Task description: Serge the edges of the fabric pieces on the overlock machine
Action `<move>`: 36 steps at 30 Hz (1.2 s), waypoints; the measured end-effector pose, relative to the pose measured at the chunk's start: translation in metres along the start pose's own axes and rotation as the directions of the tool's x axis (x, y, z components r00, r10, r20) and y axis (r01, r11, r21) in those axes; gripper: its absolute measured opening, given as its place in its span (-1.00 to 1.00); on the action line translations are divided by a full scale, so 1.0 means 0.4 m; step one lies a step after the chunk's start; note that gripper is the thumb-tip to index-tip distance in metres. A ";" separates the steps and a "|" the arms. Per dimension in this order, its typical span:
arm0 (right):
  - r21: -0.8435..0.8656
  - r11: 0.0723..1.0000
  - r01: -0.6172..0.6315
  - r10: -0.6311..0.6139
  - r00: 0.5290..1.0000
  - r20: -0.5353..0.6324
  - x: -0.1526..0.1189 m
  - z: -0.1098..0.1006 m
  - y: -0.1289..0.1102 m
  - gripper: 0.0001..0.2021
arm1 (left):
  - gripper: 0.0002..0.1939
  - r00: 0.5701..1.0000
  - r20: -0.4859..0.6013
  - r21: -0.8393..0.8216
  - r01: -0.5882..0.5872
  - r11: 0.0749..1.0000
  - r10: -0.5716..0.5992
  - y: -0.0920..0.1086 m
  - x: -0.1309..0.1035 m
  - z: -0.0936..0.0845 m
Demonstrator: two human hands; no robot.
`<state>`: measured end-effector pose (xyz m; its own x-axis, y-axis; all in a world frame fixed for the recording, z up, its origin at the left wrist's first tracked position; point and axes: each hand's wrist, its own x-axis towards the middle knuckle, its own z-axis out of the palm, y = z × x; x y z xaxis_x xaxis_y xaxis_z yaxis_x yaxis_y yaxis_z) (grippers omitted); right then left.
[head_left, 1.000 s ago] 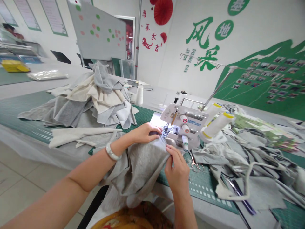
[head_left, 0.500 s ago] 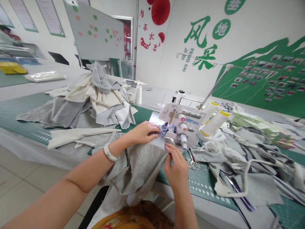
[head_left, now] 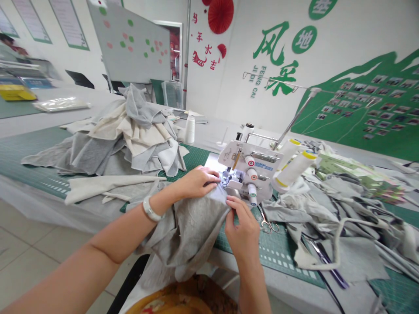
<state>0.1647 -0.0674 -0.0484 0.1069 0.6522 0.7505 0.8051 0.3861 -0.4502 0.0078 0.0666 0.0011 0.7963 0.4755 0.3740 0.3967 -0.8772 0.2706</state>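
A piece of grey fabric [head_left: 196, 222] runs from under the presser foot of a white overlock sewing machine [head_left: 248, 170] down over the table edge. My left hand [head_left: 200, 181] lies on the fabric just left of the foot, its fingers stretched out toward the needle area. In front of the machine, my right hand [head_left: 242, 222] pinches the fabric's right edge between thumb and fingers. The machine's lamp lights the stitching spot, and part of the fabric there is hidden by my left fingers.
A heap of grey and cream fabric pieces [head_left: 131, 139] lies at the left, beside a white thread cone [head_left: 190, 129]. Small scissors [head_left: 268, 223], fabric scraps [head_left: 314, 205] and purple-handled thread snips [head_left: 337, 277] lie right of the machine. Green cutting mats [head_left: 278, 253] cover the table.
Both hands stay almost where they were. The fabric near the presser foot has shifted very slightly; little else differs.
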 end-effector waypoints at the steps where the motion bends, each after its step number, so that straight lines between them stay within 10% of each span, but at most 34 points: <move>1: -0.003 1.000 -0.010 0.010 1.000 -0.005 0.003 0.002 0.000 -0.75 | -0.72 1.000 0.001 0.023 0.008 1.000 -0.008 0.001 0.001 0.000; 23: 0.145 0.863 -0.484 0.478 0.875 0.077 0.043 0.045 -0.014 -0.65 | -0.63 0.987 0.036 0.368 0.132 0.920 -0.156 0.017 0.056 -0.010; 36: 0.135 0.913 -0.385 0.376 0.922 0.089 -0.005 0.048 -0.114 -0.79 | -0.72 0.984 -0.085 0.248 0.176 0.953 -0.160 -0.038 0.071 0.009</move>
<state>0.1166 -0.0737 -0.0387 0.3493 0.8050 0.4796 0.6152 0.1891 -0.7654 0.0261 0.0931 0.0044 0.6811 0.6134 0.3999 0.6313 -0.7686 0.1036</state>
